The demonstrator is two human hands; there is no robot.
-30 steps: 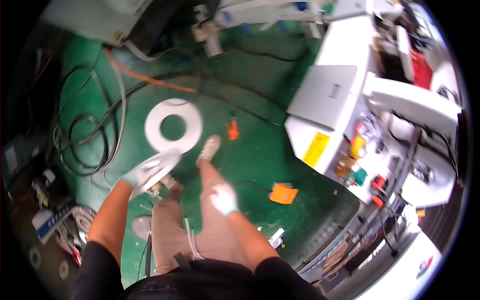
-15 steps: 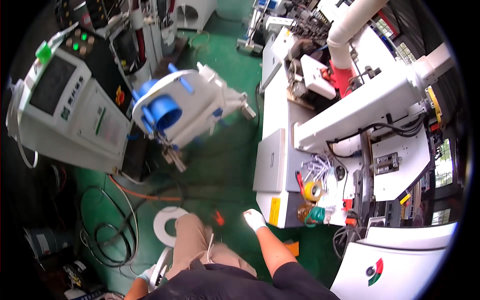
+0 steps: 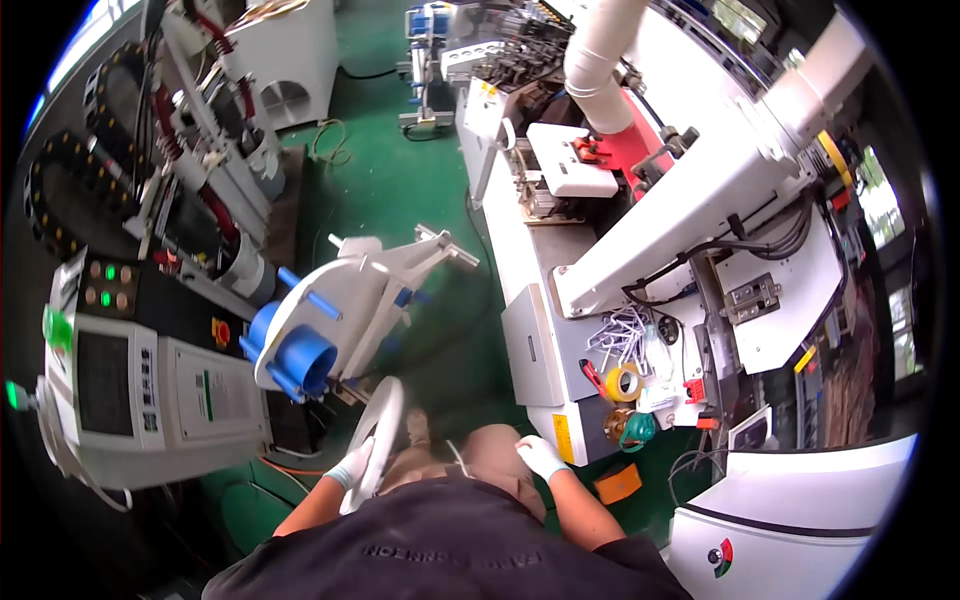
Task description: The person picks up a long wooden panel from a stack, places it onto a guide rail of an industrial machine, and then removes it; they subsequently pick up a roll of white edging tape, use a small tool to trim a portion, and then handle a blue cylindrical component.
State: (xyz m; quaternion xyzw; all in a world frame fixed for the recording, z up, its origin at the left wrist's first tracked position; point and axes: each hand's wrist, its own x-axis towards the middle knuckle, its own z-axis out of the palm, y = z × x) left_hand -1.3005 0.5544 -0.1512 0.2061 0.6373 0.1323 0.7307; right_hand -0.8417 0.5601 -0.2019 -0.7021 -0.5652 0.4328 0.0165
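Note:
My left hand (image 3: 352, 464), in a white glove, grips a large white ring-shaped disc (image 3: 381, 440), which stands tilted nearly edge-on beside my left leg. My right hand (image 3: 541, 457), gloved too, hangs near my right thigh with its fingers curled in; nothing shows in it. Ahead of the disc stands a white stand with a round plate (image 3: 340, 300) that carries a blue hub (image 3: 303, 358) and blue rods. The disc is just short of the stand's near side; whether they touch I cannot tell.
To the left is a control cabinet (image 3: 190, 385) with a screen. At the right a white machine bench (image 3: 545, 375) bears a yellow tape roll (image 3: 624, 382), a teal tape roll (image 3: 638, 430) and white strips (image 3: 622, 337). An orange piece (image 3: 618, 484) lies on the green floor.
My left hand has raised the white disc forward from beside my hip. My right arm has drawn back nearer my body. The view has shifted, and the stand is closer ahead.

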